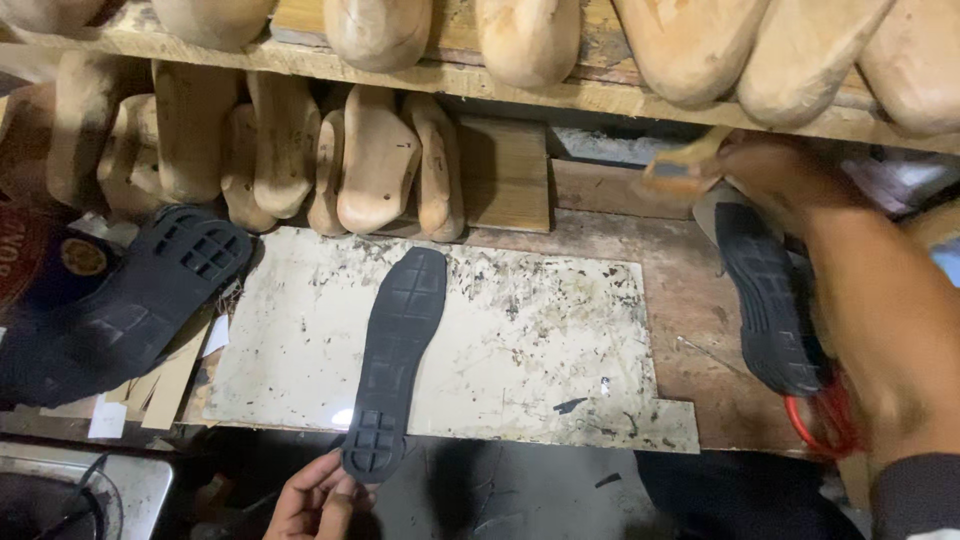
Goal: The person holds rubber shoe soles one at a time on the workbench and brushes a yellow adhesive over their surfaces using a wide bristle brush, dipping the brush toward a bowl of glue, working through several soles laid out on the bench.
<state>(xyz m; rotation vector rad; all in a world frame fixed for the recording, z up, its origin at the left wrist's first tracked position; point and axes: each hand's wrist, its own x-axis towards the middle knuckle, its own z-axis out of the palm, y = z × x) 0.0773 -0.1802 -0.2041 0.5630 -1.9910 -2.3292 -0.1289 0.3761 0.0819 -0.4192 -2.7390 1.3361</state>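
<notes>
Left hand (315,500): low in view, fingers pinched on the heel end of a dark sole (396,355), grasping it by that edge. Sole: black rubber, tread side up, long and narrow; from the grip it runs away across a pale, stained board (520,340), toe pointing toward the back shelf, heel overhanging the board's near edge. Right hand (775,170): raised far beyond and to the right of the left grip, fingers closed round a brush (685,165) with a pale wooden handle; the brush is blurred, bristles not clear. Just below the right hand, touching or nearly touching the forearm: a second sole (770,305), black, tread up, lying on the brown worktop (690,300) off the board's right edge. Near the right forearm, below that sole: a red loop (825,420), cord or wire, kind not clear. Left of the held sole, well apart: a larger black sole unit (130,305) with deep block tread, resting on card scraps (165,385). Beyond the held sole's toe: a row of wooden lasts (375,160) leaning against the back wall, with a wooden block (505,175) beside them. Above these: a plank shelf (560,95) carrying further lasts (530,35), only their lower parts in view. Below the left hand, at lower left: a metal container (60,495), partly cut off.
</notes>
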